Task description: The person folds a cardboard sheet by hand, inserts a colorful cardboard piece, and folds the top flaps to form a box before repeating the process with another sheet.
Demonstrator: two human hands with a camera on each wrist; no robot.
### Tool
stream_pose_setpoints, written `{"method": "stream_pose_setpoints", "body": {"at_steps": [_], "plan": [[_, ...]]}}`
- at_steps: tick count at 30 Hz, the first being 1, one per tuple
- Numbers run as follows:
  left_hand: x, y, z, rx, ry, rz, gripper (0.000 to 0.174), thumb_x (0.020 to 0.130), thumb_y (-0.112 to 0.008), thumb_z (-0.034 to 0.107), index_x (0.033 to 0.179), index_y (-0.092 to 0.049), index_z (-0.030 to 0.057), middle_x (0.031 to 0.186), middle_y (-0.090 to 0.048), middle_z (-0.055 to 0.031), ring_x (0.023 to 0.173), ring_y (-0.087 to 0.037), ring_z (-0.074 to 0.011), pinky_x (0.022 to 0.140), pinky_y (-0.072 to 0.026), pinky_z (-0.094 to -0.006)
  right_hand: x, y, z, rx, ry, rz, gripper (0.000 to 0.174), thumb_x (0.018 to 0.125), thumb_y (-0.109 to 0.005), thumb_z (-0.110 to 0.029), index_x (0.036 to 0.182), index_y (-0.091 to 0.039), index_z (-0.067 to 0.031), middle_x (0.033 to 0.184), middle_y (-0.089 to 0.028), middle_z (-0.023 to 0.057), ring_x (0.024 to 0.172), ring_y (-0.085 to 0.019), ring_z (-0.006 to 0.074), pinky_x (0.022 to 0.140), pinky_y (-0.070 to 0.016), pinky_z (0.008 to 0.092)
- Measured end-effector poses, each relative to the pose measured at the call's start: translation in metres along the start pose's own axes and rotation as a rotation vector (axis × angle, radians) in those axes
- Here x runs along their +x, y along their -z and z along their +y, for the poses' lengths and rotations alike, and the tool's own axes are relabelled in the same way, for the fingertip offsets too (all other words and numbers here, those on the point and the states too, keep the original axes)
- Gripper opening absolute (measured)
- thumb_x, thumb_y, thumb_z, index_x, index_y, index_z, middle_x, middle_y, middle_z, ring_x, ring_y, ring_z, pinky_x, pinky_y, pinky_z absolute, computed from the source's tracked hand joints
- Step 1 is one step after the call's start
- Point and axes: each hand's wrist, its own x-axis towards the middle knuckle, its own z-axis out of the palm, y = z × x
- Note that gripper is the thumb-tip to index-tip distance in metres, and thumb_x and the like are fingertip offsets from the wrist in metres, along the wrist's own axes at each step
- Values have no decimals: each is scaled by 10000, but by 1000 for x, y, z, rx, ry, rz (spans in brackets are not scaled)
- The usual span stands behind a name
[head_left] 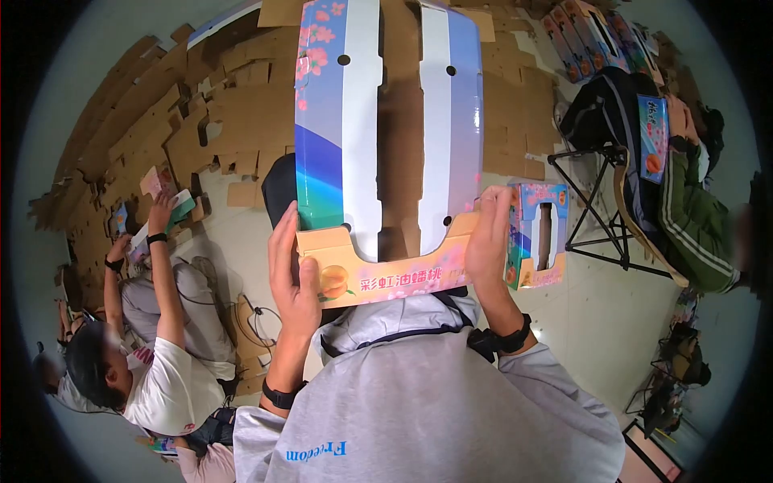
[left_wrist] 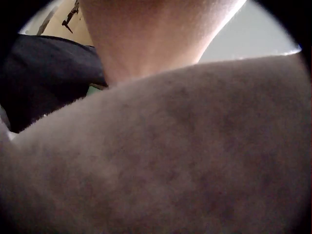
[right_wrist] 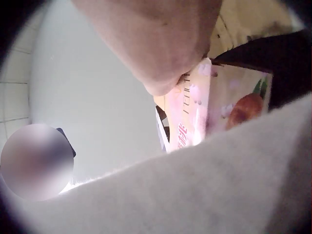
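Note:
In the head view, a printed cardboard fruit box (head_left: 386, 282) with a long slot between its white-edged top flaps stands before my body. Its near end panel is peach-coloured, with fruit pictures and pink lettering. My left hand (head_left: 295, 278) holds the left near corner, thumb on the front panel and fingers up along the side. My right hand (head_left: 489, 241) grips the right near corner, its fingers reaching up the side. The right wrist view shows the box's pink and yellow corner (right_wrist: 200, 107) beside the hand (right_wrist: 161, 44). Grey sleeve cloth fills much of both wrist views.
Flattened cardboard (head_left: 233, 121) covers the floor ahead and left. A smaller-looking printed box (head_left: 538, 237) stands just right of my right hand. A folding chair (head_left: 616, 201) is beyond it. At left, a seated person (head_left: 165, 362) handles a printed carton. More boxes (head_left: 584, 40) stand far right.

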Motion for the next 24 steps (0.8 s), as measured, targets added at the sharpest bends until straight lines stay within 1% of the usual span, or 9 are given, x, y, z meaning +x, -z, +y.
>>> {"method": "stream_pose_setpoints", "body": {"at_steps": [5, 8, 12, 13, 15, 18, 20, 21, 24], "plan": [[2, 6, 3, 98, -84, -128, 531, 1098, -491, 312, 1459, -538, -74, 1646, -424, -221, 1514, -417, -355, 1249, -310, -458, -7, 4, 13, 34, 24, 27, 241, 1135, -420, -220, 1014, -487, -24, 884, -495, 73, 836, -488, 189, 806, -440, 342], [6, -4, 9, 74, -60, -90, 480, 1078, -511, 269, 1419, -560, -65, 1616, -472, -212, 1566, -330, -423, 1245, -303, -537, -8, 3, 15, 40, 27, 44, 257, 1141, -414, -235, 1011, -492, -27, 890, -490, 62, 861, -476, 167, 813, -432, 324], [14, -12, 20, -180, 43, -30, 513, 1057, -537, 261, 1497, -544, -4, 1720, -262, -227, 1596, -261, -407, 1280, -230, -538, -7, 3, 18, 78, 23, 36, 293, 1146, -390, -255, 1010, -502, -21, 907, -495, 66, 888, -472, 163, 841, -428, 316], [19, -6, 18, -93, 14, -90, 575, 1082, -528, 398, 1522, -525, 29, 1755, -193, -196, 1593, -287, -340, 1249, -317, -488, -7, 2, 17, 79, 39, 34, 295, 1140, -391, -250, 1001, -504, -16, 907, -495, 62, 886, -471, 163, 848, -426, 315], [32, 6, -1, -35, -64, -214, 579, 1075, -531, 385, 1547, -508, 50, 1743, -187, -210, 1601, -252, -377, 1234, -350, -502, -8, 4, 12, 81, 35, 18, 287, 1133, -390, -240, 996, -506, -17, 907, -495, 57, 887, -471, 161, 854, -425, 313], [46, 12, -4, -199, 48, -244, 540, 1110, -464, 364, 1563, -493, 71, 1720, -246, -176, 1569, -321, -338, 1183, -430, -467, -10, 2, 16, 83, 50, 25, 276, 1125, -390, -227, 989, -510, -19, 902, -493, 51, 883, -471, 156, 853, -426, 309], [53, 10, 11, -469, 291, -163, 491, 1122, -457, 293, 1558, -498, 72, 1711, -279, -153, 1541, -369, -304, 1185, -426, -456, -7, 1, 21, 89, 60, 28, 273, 1122, -391, -225, 988, -511, -20, 899, -492, 47, 882, -470, 150, 842, -427, 305], [53, 8, 11, -337, 282, -171, 486, 1099, -480, 153, 1581, -473, 94, 1699, -314, -125, 1493, -427, -265, 1172, -438, -432, -7, 2, 23, 89, 55, 23, 273, 1122, -391, -226, 989, -511, -20, 899, -492, 45, 882, -469, 146, 833, -428, 301], [55, 3, 2, -262, 173, -179, 486, 1053, -505, 57, 1536, -543, 93, 1697, -318, -126, 1507, -407, -284, 1188, -418, -430, -6, 3, 22, 143, 52, 7, 276, 1124, -391, -232, 980, -507, -27, 891, -484, 33, 870, -463, 127, 795, -422, 284]]}}
